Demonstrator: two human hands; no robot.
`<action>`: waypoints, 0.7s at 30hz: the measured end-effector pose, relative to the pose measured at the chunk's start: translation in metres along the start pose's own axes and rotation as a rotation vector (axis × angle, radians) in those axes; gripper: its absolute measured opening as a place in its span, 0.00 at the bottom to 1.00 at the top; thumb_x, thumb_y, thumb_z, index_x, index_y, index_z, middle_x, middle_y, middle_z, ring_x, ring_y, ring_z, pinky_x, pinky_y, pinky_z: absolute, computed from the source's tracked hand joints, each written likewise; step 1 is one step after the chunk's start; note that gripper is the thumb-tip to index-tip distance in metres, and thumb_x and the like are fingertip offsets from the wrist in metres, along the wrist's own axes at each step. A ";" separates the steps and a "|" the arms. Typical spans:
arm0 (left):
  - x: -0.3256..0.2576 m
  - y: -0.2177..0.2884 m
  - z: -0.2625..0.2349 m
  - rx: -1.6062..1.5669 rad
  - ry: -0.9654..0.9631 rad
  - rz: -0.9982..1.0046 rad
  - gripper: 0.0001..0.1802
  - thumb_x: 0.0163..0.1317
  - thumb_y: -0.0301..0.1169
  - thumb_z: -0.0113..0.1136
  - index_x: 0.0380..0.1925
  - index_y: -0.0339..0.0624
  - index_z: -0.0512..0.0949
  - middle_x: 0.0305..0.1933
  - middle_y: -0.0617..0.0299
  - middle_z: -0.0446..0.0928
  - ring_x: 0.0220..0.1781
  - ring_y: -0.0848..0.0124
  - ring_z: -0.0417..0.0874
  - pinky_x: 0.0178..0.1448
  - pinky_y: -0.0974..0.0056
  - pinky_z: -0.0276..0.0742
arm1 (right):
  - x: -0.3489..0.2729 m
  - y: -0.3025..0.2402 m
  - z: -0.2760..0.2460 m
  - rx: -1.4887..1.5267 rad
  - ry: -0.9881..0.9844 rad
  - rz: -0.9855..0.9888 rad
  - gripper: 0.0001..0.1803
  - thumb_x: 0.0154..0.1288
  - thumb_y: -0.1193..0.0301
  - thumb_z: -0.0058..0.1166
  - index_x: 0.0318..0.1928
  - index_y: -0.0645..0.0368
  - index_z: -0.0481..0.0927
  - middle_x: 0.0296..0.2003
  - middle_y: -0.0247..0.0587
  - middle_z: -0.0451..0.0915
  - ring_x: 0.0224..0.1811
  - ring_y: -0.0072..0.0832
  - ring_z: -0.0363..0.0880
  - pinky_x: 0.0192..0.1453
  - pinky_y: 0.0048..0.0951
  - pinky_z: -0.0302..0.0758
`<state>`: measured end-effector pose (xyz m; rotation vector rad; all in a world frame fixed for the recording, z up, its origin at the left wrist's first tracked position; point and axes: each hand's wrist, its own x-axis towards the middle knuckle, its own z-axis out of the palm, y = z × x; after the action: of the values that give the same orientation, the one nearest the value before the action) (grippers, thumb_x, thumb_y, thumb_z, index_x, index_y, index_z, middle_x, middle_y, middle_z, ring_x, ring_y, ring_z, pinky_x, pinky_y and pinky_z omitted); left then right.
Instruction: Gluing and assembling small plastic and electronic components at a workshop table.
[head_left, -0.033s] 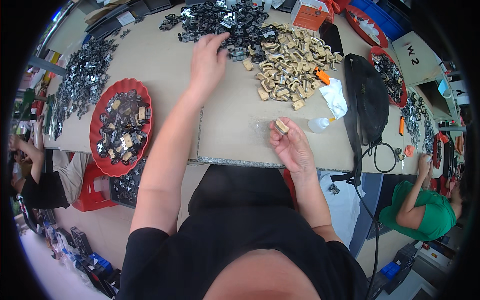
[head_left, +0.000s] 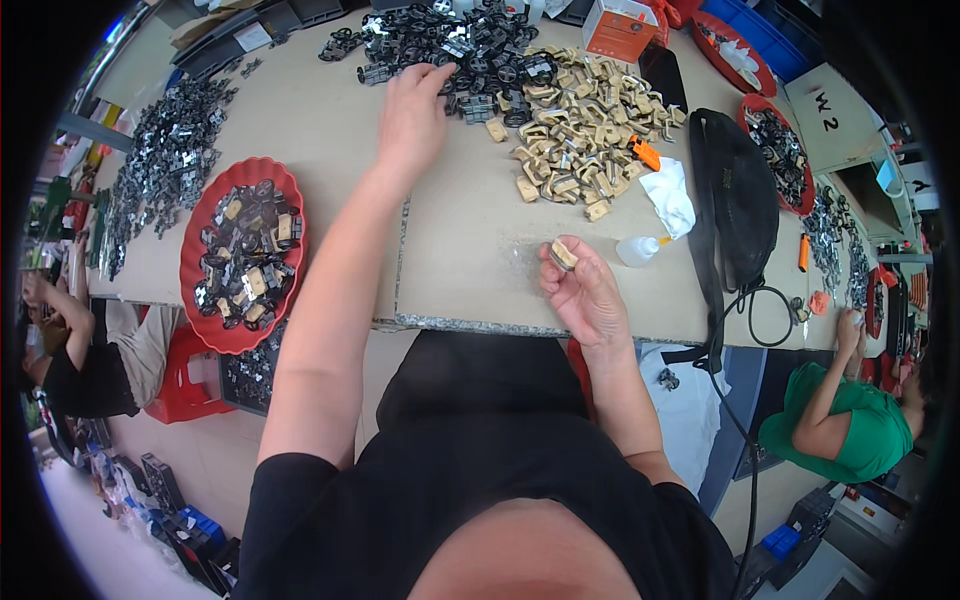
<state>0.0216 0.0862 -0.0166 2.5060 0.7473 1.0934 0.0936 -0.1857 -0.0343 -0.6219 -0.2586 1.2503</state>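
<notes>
My left hand [head_left: 412,118] reaches to the near left edge of a heap of black wheeled toy-car chassis [head_left: 470,50]. Its fingers are spread over the parts, with nothing visibly held. Close to the table's front edge, my right hand [head_left: 587,300] pinches a small tan-and-silver toy-car body [head_left: 564,256] between thumb and fingers. A pile of similar tan bodies [head_left: 575,140] lies beyond it, touching the black heap. Beside the right hand stands a small white squeeze bottle [head_left: 636,250].
A red scalloped basin [head_left: 190,270] with mixed parts sits left; small dark parts [head_left: 165,150] spread behind it. At right are an orange tool [head_left: 645,152], white tissue [head_left: 667,195] and black bag [head_left: 735,195]. A co-worker in green [head_left: 850,425] sits far right.
My left hand has shifted very slightly left at the edge of the black heap. The right hand stays in place with the tan body.
</notes>
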 end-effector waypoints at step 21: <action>-0.120 0.073 -0.036 -0.026 0.007 -0.194 0.07 0.48 0.21 0.56 0.25 0.36 0.67 0.29 0.54 0.72 0.27 0.60 0.76 0.30 0.59 0.73 | 0.009 0.011 0.018 0.102 0.009 0.081 0.14 0.63 0.69 0.49 0.47 0.63 0.68 0.41 0.46 0.75 0.43 0.33 0.76 0.48 0.34 0.74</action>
<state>-0.0496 -0.0393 -0.0290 2.3515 0.9488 1.0371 0.0786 -0.1701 -0.0269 -0.5541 -0.1625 1.3294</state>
